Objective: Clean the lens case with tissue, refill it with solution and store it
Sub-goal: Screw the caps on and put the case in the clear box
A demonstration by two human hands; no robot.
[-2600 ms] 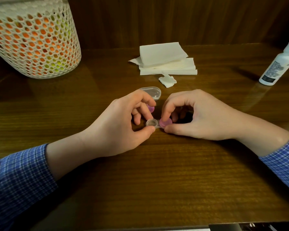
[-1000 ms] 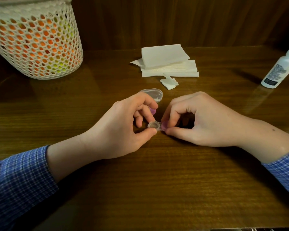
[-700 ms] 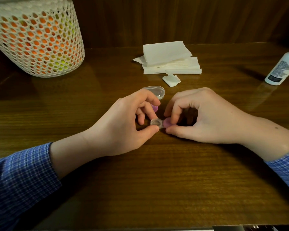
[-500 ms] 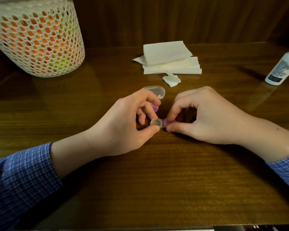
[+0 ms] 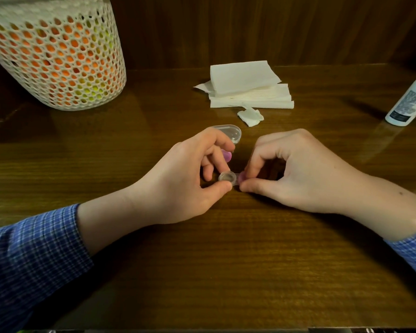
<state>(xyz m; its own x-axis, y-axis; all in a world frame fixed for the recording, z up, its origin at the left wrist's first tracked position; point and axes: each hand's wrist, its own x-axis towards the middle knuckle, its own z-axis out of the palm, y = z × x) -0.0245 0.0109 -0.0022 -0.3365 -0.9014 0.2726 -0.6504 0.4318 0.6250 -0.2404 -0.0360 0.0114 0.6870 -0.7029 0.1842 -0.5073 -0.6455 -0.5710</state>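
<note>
A dark brown wooden table (image 5: 226, 260) is filling most of the view, its grain running left to right. The surface is glossy and is reflecting soft patches of light, strongest across the far half. Behind the table, a wall of dark vertical wooden panels (image 5: 250, 27) is rising from the back edge; it is sitting in heavy shadow, deepest toward the upper right corner. A white perforated basket (image 5: 58, 56) is standing on the far left of the table, showing orange and yellow-green through its holes. Lighting overall is dim and warm. A narrow dark strip is showing along the bottom edge, too small to identify.
</note>
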